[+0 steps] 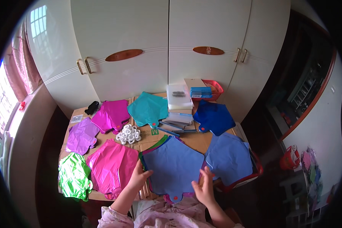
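A blue flat foil balloon, star-like with a red-dotted tab at its near end, lies on top of a stack in front of me. Green and purple edges peek out from under it. My left hand is at the stack's left edge, thumb stretched over the blue sheet and fingers apart from it. At the right edge hovers my right hand, its fingers spread and nothing in it. Whether either hand touches the stack is hard to tell. To the left lies a pink foil balloon; to the right, another blue one.
Cardboard covers the table. Around it lie green, lilac, magenta, teal and dark blue foil balloons. White rings, thin packets and a red basket stand farther back, before a white cupboard.
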Available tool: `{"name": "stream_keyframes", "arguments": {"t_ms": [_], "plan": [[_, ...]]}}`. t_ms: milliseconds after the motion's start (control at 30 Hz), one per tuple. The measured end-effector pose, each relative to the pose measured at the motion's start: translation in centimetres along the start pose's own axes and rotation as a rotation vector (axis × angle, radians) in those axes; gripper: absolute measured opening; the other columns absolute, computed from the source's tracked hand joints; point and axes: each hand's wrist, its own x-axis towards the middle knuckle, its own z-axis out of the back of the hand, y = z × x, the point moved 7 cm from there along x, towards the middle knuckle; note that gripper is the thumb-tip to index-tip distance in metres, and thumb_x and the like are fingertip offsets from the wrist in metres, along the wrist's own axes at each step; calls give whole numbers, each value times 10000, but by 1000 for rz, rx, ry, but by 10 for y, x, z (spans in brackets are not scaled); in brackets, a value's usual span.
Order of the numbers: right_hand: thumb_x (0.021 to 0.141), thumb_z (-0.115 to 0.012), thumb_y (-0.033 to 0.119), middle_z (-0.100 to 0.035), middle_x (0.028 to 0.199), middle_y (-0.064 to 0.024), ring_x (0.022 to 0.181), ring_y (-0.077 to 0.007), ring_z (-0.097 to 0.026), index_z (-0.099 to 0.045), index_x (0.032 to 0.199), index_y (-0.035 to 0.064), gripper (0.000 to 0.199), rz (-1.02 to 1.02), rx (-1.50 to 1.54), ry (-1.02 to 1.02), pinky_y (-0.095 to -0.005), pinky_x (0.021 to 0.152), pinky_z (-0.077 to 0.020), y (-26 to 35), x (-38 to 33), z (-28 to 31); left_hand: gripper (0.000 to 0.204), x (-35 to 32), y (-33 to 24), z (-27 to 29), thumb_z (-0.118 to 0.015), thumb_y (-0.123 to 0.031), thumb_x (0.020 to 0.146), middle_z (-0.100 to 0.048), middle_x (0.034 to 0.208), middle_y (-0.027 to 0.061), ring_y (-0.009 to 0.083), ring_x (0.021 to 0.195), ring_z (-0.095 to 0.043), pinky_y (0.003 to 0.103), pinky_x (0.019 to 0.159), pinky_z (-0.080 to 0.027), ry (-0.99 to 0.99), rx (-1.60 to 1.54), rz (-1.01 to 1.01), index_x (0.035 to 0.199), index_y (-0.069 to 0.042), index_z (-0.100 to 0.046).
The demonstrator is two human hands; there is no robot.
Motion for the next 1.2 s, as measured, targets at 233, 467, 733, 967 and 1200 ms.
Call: {"name": "stream_keyframes", "arguments": {"t_ms": [233, 467, 733, 967, 1200], "plan": [[887, -628, 169, -370, 1354, -256, 1286, -379, -345, -446, 1252, -3, 443, -91, 266, -77, -454, 1072, -266, -37, 16, -15, 693, 23, -26, 8, -545, 23, 857, -406, 1389, 156, 189, 1213, -455, 283, 978, -395, -131, 158, 19, 1460, -4, -205], [869, -641, 172, -410, 1323, -231, 1234, -366, -408, -508, 1203, 34, 385, 67, 10, 38, -422, 1009, -358, -2, 44, -15, 684, 37, -6, 22, -569, -19, 867, -366, 1413, 199, 250, 1252, -422, 289, 1015, -348, -135, 512, -151, 1457, -8, -224], [918, -563, 272, -453, 1356, -209, 1271, -370, -419, -467, 1264, 19, 440, 80, -300, 273, -436, 1059, -332, -36, 102, -68, 148, -91, -44, -19, -548, -73, 897, -668, 871, 61, 145, 817, -613, 255, 700, -465, 47, 32, 135, 983, 15, -631], [927, -544, 291, -463, 1339, -222, 1275, -364, -408, -436, 1289, -2, 478, 125, -274, 389, -427, 1069, -320, -32, 113, -93, 429, -152, 101, -56, -569, -163, 920, -524, 1293, 175, 278, 1226, -494, 371, 1044, -400, 334, -675, 708, 1281, 45, -466], [928, -546, 294, -523, 1279, -192, 1196, -361, -471, -462, 1262, 4, 450, 131, -191, 438, -428, 1011, -374, -6, 93, -80, 520, -145, 112, -102, -576, -147, 895, -463, 1328, 252, 350, 1276, -439, 446, 1101, -351, 286, -1043, 909, 1295, 121, -380]]}}
